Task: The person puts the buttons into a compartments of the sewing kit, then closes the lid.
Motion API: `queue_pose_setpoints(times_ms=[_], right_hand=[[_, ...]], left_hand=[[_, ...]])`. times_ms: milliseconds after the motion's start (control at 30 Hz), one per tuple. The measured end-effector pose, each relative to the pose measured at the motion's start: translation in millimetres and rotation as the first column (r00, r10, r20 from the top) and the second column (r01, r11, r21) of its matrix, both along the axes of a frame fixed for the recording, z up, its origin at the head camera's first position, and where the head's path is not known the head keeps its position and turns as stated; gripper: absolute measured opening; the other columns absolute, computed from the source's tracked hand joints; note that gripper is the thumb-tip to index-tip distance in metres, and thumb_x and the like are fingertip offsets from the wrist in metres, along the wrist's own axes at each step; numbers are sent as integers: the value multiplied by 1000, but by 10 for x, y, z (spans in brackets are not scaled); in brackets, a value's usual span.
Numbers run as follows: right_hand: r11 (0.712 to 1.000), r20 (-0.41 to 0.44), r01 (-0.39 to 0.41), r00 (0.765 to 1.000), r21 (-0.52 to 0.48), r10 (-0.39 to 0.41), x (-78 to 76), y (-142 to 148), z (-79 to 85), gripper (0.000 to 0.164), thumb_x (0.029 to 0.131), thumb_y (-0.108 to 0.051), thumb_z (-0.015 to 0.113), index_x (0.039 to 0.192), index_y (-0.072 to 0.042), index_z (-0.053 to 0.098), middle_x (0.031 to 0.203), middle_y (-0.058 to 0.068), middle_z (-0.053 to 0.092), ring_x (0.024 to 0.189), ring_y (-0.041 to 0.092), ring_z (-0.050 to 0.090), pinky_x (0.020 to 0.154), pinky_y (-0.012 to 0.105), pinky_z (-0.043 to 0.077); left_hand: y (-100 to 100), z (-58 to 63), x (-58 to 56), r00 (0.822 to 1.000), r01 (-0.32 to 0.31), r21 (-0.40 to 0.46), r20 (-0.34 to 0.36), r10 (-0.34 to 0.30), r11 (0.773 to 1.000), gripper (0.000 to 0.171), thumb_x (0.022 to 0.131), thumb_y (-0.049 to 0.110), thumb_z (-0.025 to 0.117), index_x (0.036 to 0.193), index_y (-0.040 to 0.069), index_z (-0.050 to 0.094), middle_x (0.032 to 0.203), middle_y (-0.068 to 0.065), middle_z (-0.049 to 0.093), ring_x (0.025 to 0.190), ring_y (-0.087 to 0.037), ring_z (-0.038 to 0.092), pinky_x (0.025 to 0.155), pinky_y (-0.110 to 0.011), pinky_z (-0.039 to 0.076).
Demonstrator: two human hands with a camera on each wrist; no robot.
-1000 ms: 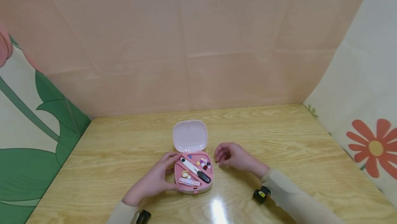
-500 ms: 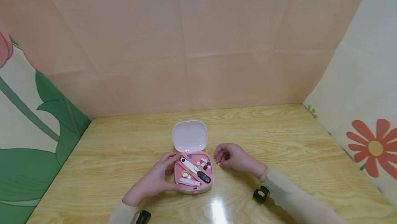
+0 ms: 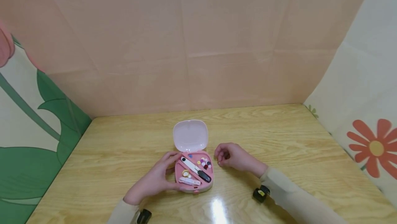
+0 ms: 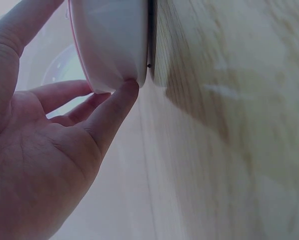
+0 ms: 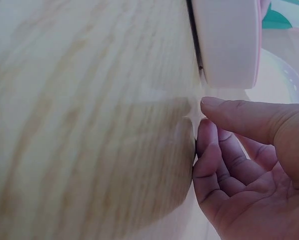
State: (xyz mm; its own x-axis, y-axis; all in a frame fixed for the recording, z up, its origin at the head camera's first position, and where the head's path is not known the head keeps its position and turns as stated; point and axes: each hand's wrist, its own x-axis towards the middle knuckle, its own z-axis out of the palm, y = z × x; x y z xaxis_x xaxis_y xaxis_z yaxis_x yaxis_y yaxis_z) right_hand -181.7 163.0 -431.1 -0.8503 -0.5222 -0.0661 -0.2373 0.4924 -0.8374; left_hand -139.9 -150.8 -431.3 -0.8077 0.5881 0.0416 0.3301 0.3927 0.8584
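A pink box (image 3: 205, 187) lies on the table, its pale lid (image 3: 190, 136) tipped back. Inside are a long white tool with a black end (image 3: 203, 176), a gold ring-shaped piece (image 3: 185, 173), a small pale pink-and-white item (image 3: 190, 181) and several colourful buttons (image 3: 203, 161). My left hand (image 3: 153, 177) grips the box's left side, thumb at the front corner and fingers at the back. The left wrist view has fingertips against the box's white wall (image 4: 112, 45). Just right of the box, my right hand (image 3: 237, 158) rests loosely curled on the table, nothing visible between thumb and fingers.
The wood-grain table (image 3: 130, 138) ends at a plain pinkish backdrop (image 3: 186, 44). Printed sheets with leaves (image 3: 72, 127) and a red flower (image 3: 376, 148) flank it. A small black device (image 3: 261, 194) sits at my right wrist.
Hardly anything differs. The view has shifted very slightly, and a small pale spot at my right thumb tip shows less now. Both hands keep their places.
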Motion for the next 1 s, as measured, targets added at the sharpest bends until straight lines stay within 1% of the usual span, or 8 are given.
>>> queue_pose_setpoints(times_ms=[133,300,467,633,867,1000], right_hand=[[1000,2,-1,1000,-18,1,-16,8,7,22,80,7,70,98,-2,63,84,6,61,79,20,57,67,27,54],[999,-31,-12,999,-50,10,-43,22,17,23,78,7,71,99,-1,62,85,6,62,79,20,59,68,28,56],[998,-40,2,999,-65,-4,-45,11,95,24,79,6,71,100,0,62,86,6,62,81,21,60,70,29,56],[997,-16,28,999,-72,-29,-56,-21,160,24,81,3,72,102,1,61,87,6,62,82,21,60,72,29,56],[993,-15,17,1000,-113,-18,-58,-87,223,25,82,4,71,105,3,60,88,8,62,81,22,61,70,30,57],[992,1,25,1000,-122,-25,-64,-121,251,26,82,2,71,106,2,61,89,6,63,83,22,62,71,30,57]], left_hand=[[1,8,-2,1000,6,18,11,-6,1000,98,68,33,86,148,9,35,142,2,34,131,-18,38,103,-28,40],[2,14,0,1000,8,23,10,-8,1000,98,68,33,86,147,8,36,143,1,34,131,-19,38,103,-28,40],[-2,7,-5,1000,7,19,4,-7,1000,98,67,36,86,147,9,36,142,2,35,131,-18,39,104,-28,40],[-11,-1,-13,1000,5,16,14,-5,1000,97,67,36,86,147,11,37,140,3,36,130,-18,39,105,-30,39],[-22,0,-18,1000,-2,-15,5,2,1000,96,68,40,85,147,13,37,140,4,36,130,-18,40,106,-32,38],[-16,2,-10,1000,2,10,14,-3,1000,97,67,36,86,147,11,37,140,2,35,129,-19,41,105,-31,40]])
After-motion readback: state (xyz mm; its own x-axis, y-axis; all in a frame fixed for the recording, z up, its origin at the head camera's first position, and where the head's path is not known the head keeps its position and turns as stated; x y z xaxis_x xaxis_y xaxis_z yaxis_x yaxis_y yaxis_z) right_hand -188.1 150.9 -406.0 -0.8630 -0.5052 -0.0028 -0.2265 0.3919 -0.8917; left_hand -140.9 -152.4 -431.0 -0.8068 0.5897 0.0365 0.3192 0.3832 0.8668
